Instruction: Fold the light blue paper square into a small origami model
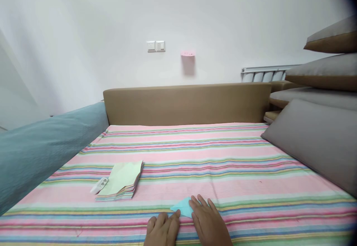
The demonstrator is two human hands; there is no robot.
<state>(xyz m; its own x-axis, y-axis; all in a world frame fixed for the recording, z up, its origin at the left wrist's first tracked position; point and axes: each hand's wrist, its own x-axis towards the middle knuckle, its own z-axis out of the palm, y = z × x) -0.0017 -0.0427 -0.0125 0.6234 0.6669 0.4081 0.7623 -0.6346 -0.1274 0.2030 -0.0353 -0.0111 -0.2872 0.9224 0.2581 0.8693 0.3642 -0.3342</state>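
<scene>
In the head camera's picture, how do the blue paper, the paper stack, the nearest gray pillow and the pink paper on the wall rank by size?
1. Gray pillow
2. Paper stack
3. Blue paper, partly covered by the right hand
4. Pink paper, though it is farther away

A white wall point(111, 19) with light switches point(156, 46) rises behind a brown backrest point(186, 105), grey cushions point(318, 138) piled at right.

Light-blue folded paper point(184, 206), pointed at its left end, lies on the striped cloth point(237, 152).
</scene>
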